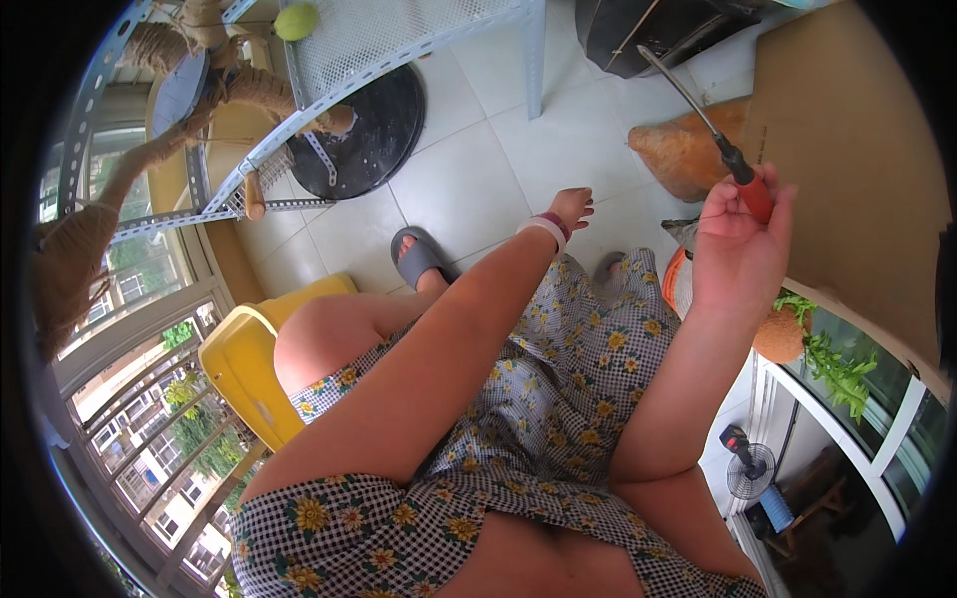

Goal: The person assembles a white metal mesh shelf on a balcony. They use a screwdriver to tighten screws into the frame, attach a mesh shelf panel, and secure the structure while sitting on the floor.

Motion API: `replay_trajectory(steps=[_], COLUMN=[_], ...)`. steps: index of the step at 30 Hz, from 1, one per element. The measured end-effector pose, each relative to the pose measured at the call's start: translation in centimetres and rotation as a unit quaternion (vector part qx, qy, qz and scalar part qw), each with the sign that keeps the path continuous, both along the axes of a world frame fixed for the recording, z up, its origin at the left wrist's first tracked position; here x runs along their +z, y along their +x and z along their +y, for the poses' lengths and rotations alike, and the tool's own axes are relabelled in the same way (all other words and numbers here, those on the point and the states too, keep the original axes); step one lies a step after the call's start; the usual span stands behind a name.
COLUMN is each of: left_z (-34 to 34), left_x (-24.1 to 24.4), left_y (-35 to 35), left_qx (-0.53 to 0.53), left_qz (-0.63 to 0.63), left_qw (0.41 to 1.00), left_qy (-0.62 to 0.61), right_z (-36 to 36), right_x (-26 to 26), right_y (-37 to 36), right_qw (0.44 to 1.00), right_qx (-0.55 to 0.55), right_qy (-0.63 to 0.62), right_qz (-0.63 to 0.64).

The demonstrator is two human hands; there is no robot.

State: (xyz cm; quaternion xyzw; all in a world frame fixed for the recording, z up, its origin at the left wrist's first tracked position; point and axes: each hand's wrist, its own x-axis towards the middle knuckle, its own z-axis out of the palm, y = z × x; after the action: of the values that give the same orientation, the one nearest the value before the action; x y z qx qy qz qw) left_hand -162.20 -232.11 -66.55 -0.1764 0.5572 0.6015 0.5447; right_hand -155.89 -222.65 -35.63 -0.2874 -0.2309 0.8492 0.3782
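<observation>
My right hand [736,261] is raised at the right and grips the red handle of a screwdriver [757,196]. Its long metal shaft points up and to the left, away from me. My left hand [574,208] hangs in front of my lap, just past the hem of a checked floral dress [576,336]. Nothing shows between its slightly spread fingers, and a bracelet [549,228] circles that wrist.
A perforated metal rack [404,52] with a round black base [366,142] beneath stands ahead left, beside rope-wrapped branches [161,146]. A yellow plastic bin [250,366] is by my left knee. Large cardboard [837,149] rises at the right, near a brown rock-like object [684,149].
</observation>
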Motion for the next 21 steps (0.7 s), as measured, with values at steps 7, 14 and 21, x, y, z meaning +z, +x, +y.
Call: replay_trajectory(steps=[7, 14, 21], left_z=[-4.7, -16.0, -33.3], left_x=[6.2, 17.8, 31.2], left_y=[-2.5, -9.4, -6.6], left_qx=[-0.107, -0.104, 0.131], left_qz=[0.082, 0.254, 0.309], left_qw=[0.990, 0.961, 0.940], left_qy=[0.042, -0.032, -0.065], right_z=[0.4, -0.8, -6.9], right_x=[-1.7, -3.8, -6.2], right_y=[-0.9, -2.7, -4.8], right_qw=[0.985, 0.954, 0.952], right_qx=[0.132, 0.234, 0.304], right_qy=[-0.078, -0.154, -0.035], right_qz=[0.077, 0.106, -0.003])
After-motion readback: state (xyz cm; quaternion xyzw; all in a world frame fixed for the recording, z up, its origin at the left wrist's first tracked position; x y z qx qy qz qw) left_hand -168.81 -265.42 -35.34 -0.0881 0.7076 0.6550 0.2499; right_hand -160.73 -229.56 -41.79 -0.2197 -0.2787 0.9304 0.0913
